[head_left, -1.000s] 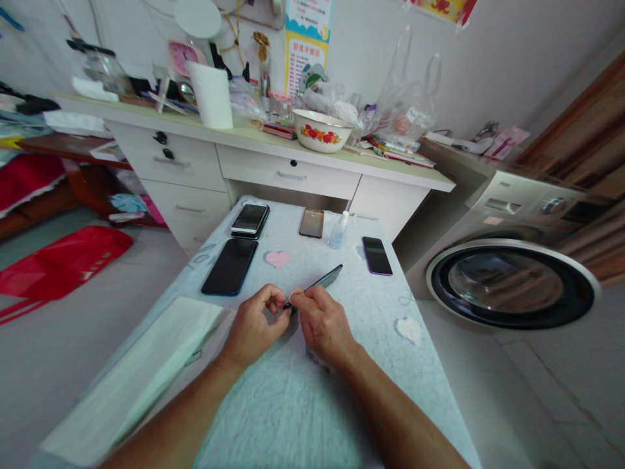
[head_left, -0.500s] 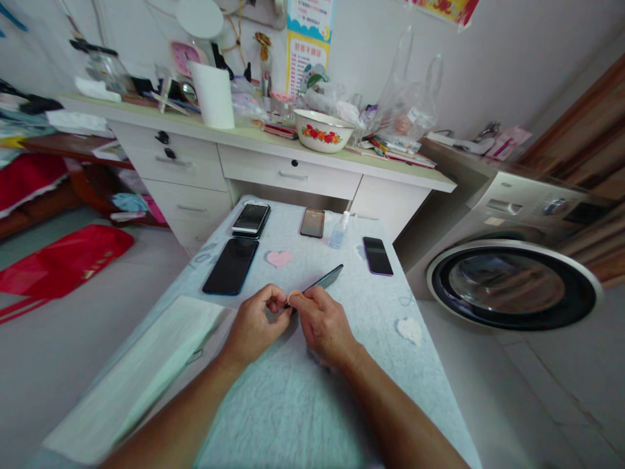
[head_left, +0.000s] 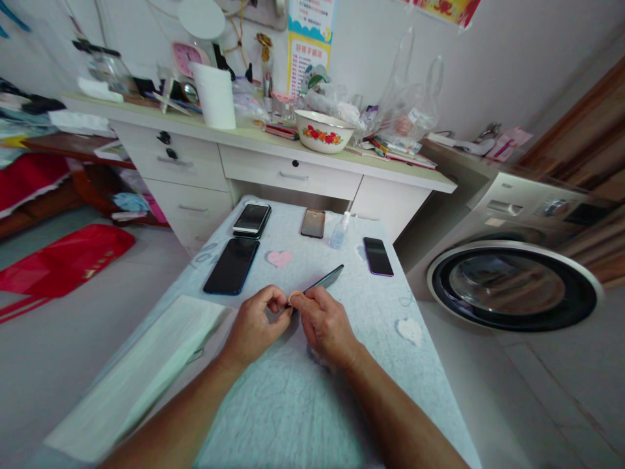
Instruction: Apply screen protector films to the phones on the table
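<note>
A dark, thin phone point(head_left: 326, 279) is held tilted above the middle of the cloth-covered table, seen nearly edge-on. My right hand point(head_left: 328, 326) is closed around its near part, which the fingers hide. My left hand point(head_left: 258, 322) pinches thumb and fingertips together at the phone's near end; whether a small part lies between them is too small to tell. Left of my hands lies a large black phone point(head_left: 231, 266), screen up. Beyond it are stacked phones point(head_left: 252, 218), the top one silver-edged. A brownish phone or case point(head_left: 313, 223) and a clear spray bottle point(head_left: 340, 231) are at the far side.
Another phone point(head_left: 377, 256) lies near the table's right edge. A long pale-green packet point(head_left: 141, 371) covers the left front beside my left forearm. Behind the table is a white desk point(head_left: 293, 176) bearing a floral bowl point(head_left: 324, 132). A washing machine point(head_left: 512, 280) stands at right.
</note>
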`<action>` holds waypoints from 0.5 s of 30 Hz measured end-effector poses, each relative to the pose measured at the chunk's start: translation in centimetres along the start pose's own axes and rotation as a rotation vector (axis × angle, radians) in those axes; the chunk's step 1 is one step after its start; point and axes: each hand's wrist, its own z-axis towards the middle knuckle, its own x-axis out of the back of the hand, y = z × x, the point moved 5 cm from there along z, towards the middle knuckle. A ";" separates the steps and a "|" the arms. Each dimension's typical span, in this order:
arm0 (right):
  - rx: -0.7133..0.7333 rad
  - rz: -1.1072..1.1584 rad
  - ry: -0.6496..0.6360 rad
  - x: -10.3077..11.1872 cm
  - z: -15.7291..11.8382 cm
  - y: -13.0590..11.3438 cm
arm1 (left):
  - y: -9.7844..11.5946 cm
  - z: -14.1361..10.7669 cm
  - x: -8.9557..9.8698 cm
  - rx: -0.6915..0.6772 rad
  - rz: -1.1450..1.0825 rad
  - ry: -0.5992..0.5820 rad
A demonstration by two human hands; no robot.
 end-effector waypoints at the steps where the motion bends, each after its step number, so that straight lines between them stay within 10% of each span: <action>1: -0.002 0.000 0.007 0.1 0.0 0.0 | 0.1 0.0 0.0 0.000 -0.001 0.003; 15: -0.005 -0.009 0.020 0.3 0.1 0.3 | 0.0 -0.1 0.1 -0.002 0.017 0.012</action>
